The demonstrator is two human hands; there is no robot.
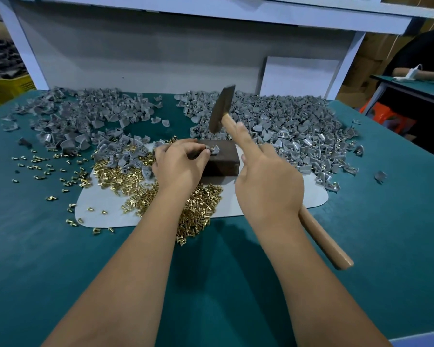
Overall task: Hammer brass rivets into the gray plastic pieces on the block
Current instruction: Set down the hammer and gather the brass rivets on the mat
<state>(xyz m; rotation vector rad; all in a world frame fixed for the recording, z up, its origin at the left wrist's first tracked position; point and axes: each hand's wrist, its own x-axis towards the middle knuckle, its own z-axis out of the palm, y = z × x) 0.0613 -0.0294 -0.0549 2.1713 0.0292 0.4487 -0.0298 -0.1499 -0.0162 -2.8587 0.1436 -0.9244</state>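
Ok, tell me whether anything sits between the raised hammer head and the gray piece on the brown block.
Nothing visible lies between the dark metal hammer head and the gray plastic piece on the brown block. The left hand's fingertips pinch the piece beside the strike spot.
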